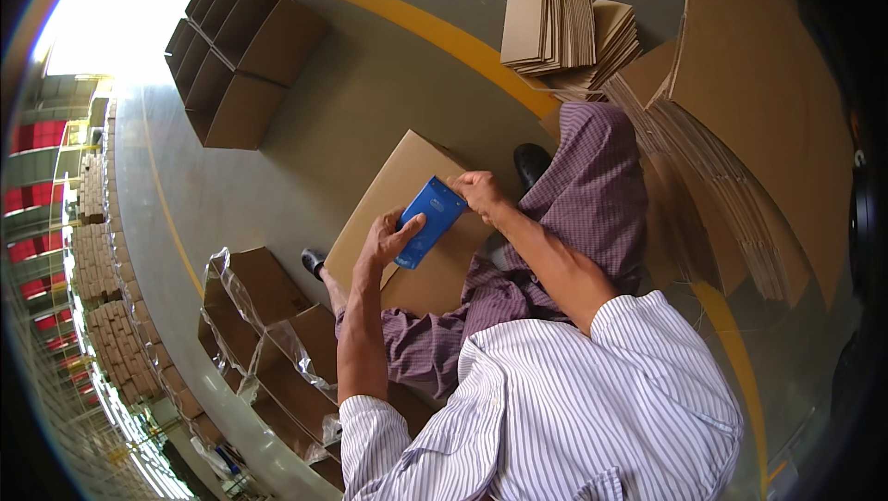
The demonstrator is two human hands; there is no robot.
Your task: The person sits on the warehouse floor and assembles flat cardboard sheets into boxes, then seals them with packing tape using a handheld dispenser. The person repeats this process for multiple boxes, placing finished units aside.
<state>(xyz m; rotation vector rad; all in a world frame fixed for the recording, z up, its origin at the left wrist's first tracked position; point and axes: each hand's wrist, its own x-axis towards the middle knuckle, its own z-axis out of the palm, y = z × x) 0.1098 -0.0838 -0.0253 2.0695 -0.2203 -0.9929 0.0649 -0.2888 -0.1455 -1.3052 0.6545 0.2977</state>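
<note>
- Plainly, the blue piece [432, 222] is a flat rectangle, longer than it is wide, saturated in colour, with straight sides and neat corners.
- Its upper end bears 2 small dark spots, 1 toward each corner, and just below them sits a small pale oval mark; fainter light marking runs along the lower part, too small to make out.
- It is held at a slant, its upper end leaning toward the person's right, above the top of a closed brown carton [392, 179] between the person's legs.
- The left hand [388, 240] grips the blue piece from its left side, thumb laid across the face and the other fingers mostly hidden behind or below it.
- The right hand [481, 195] is at the upper right corner, fingers curled in close together; I cannot tell whether they pinch the edge or something thin beside it.
- To the left on the grey floor stand open divided cartons: 1 group [264, 52] farther off, and 1 nearer group [310, 323] with clear plastic along its rims.
- To the right are a pile of cut cardboard pieces [566, 29] and large flat cardboard sheets [754, 66].
</note>
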